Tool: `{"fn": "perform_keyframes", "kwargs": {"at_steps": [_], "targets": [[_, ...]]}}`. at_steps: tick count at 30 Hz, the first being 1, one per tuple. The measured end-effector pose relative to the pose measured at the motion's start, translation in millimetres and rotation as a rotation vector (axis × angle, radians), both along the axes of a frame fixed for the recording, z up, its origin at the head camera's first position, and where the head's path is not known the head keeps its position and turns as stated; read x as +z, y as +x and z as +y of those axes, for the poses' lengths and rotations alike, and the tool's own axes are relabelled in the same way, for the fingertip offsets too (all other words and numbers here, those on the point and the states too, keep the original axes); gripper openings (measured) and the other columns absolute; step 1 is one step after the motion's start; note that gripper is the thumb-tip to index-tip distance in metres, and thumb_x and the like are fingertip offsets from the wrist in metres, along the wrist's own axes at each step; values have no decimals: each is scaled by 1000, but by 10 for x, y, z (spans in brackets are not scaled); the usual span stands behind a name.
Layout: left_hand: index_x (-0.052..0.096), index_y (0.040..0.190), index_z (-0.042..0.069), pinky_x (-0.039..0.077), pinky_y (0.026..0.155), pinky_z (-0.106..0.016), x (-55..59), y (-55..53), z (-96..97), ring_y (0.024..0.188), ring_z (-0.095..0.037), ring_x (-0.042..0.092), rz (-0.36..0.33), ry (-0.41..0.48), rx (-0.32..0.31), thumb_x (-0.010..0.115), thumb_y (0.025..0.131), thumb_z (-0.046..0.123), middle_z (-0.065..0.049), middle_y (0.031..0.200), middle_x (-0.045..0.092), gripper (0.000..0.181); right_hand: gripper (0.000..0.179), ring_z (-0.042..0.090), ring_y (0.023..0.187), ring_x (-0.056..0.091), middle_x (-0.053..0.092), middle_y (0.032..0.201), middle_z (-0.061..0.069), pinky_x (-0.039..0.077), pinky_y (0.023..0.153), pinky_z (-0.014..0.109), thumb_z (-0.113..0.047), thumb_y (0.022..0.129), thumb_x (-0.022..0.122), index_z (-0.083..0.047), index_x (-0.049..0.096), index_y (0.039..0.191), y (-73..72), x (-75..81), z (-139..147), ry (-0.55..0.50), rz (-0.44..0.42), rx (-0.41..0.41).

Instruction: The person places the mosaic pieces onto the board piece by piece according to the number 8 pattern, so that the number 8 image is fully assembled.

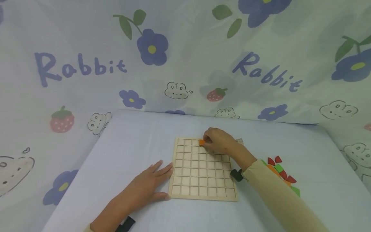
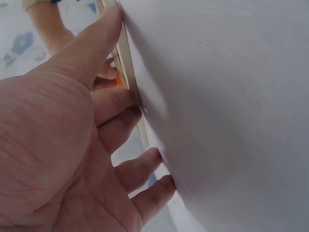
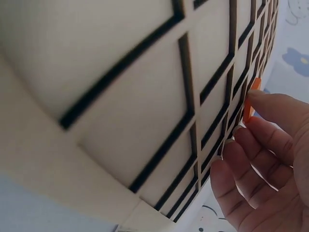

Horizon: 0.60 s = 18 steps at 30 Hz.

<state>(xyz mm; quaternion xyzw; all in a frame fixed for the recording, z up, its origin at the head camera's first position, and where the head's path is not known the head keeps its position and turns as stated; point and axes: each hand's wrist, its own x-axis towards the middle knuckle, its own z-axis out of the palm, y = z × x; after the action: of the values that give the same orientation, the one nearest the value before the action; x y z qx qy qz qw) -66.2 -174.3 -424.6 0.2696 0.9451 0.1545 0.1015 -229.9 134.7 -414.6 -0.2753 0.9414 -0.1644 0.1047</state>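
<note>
Left hand [image 1: 148, 183]: fingers spread against the left edge of the grid board [image 1: 195, 172], apparently steadying it. Right hand [image 1: 218, 141]: fingers pinch the orange tile [image 1: 201, 142] at the far row, presumably for fine alignment. Loose pieces [image 1: 283, 174]: counter [image 1: 139, 138], right side, likely for easy reach.

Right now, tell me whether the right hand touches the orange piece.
Touching: the right wrist view shows the right hand, its thumb against the orange piece.

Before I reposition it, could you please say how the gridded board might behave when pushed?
The gridded board is probably stiff, its edges looking straight. Lying flat, it seems unlikely to tip, and may slide across the smooth-looking white tabletop.
</note>
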Motion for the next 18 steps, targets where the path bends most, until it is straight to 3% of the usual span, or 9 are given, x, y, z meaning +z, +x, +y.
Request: {"fn": "perform_keyframes", "kwargs": {"at_steps": [9, 18], "targets": [[48, 158, 14, 35, 119, -59, -22, -11, 7, 155, -39, 27, 17, 14, -9, 78, 89, 51, 3, 167, 37, 84, 18, 18, 96, 63, 66, 103, 0, 57, 88, 37, -19, 98, 75, -6, 71, 110, -21, -17, 7, -48, -50, -34], [50, 158, 19, 35, 119, -60, -26, -20, -15, 154, -43, 28, 43, 7, -63, 76, 92, 51, -2, 167, 37, 78, 19, 18, 92, 61, 65, 99, 2, 57, 85, 36, -16, 96, 77, -4, 71, 109, -5, -23, 0, -76, -47, -43]]}}
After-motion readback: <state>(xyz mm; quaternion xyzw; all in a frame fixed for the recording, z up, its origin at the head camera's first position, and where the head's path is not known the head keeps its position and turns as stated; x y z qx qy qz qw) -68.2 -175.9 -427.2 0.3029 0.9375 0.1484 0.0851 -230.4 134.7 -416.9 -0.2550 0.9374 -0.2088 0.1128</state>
